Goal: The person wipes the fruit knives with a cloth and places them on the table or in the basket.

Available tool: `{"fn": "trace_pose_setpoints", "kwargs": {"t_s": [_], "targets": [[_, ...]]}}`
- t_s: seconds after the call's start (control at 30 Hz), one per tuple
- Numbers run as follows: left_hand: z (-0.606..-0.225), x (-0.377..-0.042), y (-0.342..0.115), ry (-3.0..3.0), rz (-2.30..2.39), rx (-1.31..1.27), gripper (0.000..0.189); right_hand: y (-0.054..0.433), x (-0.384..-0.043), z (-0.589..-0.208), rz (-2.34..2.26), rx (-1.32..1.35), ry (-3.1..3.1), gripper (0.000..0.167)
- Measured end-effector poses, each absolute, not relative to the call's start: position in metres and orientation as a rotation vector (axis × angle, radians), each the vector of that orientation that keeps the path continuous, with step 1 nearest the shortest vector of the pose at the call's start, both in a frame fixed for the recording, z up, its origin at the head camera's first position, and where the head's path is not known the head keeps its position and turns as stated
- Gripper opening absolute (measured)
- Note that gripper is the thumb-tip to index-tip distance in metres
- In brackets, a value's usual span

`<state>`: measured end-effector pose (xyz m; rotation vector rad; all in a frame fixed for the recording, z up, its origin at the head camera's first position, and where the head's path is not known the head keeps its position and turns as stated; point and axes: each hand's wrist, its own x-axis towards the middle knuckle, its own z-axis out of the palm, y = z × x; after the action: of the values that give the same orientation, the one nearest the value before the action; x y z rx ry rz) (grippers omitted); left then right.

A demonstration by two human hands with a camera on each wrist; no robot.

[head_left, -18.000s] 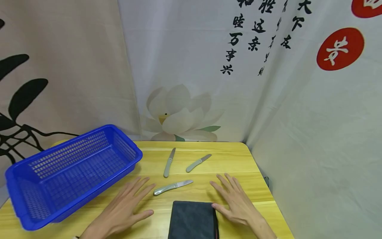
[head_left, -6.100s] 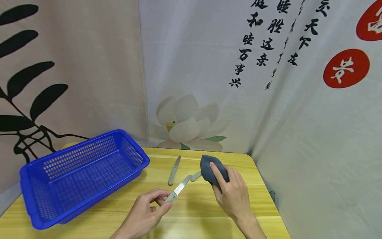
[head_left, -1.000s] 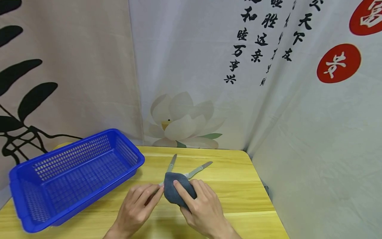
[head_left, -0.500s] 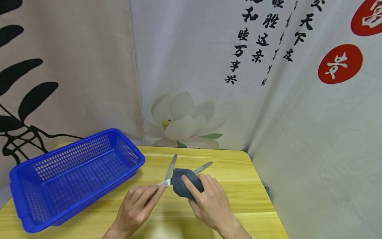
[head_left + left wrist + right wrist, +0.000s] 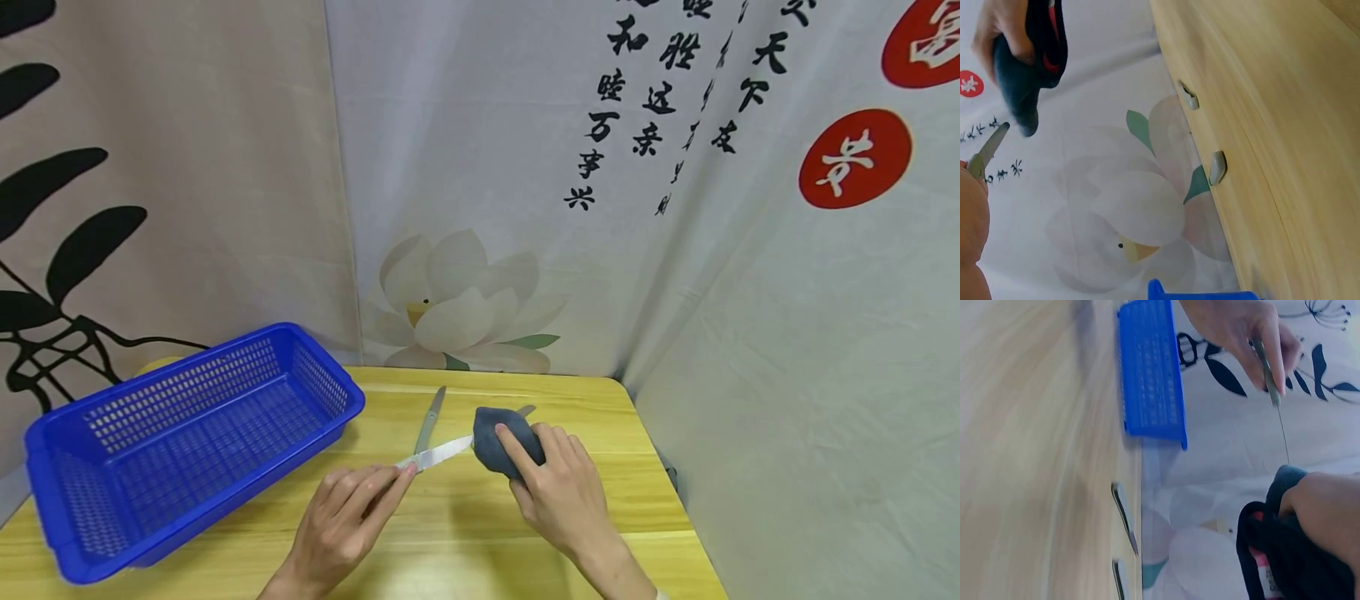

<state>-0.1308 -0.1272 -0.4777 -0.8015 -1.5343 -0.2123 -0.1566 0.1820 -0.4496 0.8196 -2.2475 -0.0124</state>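
My left hand (image 5: 341,521) pinches the pale grey-green handle of a small knife (image 5: 447,451), whose bare blade points up and to the right. A folded dark blue-grey cloth (image 5: 491,446) is gripped in my right hand (image 5: 562,492), fingers and thumb round it, right at the knife's tip in the head view. In the left wrist view a red strip shows inside the cloth (image 5: 1019,81). Both hands are above the table. Behind the held knife lies a second knife (image 5: 429,421); of a third knife (image 5: 527,410), only the blade end shows past the cloth.
A blue perforated plastic basket (image 5: 198,508) stands on the left of the yellow wooden table (image 5: 600,550). White printed curtains (image 5: 480,150) hang behind the table and along its right side. In the right wrist view the two lying knives (image 5: 1124,515) are near the table's edge.
Over the last second the cloth in my right hand has slid along the blade, right and away toward its tip, baring the blade. The left hand stays nearly still. Earlier, the cloth lay flat and this knife on the table.
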Motion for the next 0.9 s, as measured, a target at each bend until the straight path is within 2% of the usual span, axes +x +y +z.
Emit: {"fn": "trace_pose_setpoints", "kwargs": {"t_s": [0.23, 0.53, 0.9], "targets": [[-0.477, -0.131, -0.127, -1.526, -0.226, -0.81, 0.031, 0.192, -0.157, -0.446, 0.096, 0.756, -2.219, 0.08], [-0.474, -0.131, -0.122, -1.521, -0.23, -0.806, 0.033, 0.158, -0.138, -0.442, 0.184, 0.923, -2.19, 0.079], [-0.473, -0.132, -0.119, -1.485, -0.239, -0.813, 0.035, 0.132, -0.129, -0.442, 0.181, 1.06, -2.147, 0.088]]}}
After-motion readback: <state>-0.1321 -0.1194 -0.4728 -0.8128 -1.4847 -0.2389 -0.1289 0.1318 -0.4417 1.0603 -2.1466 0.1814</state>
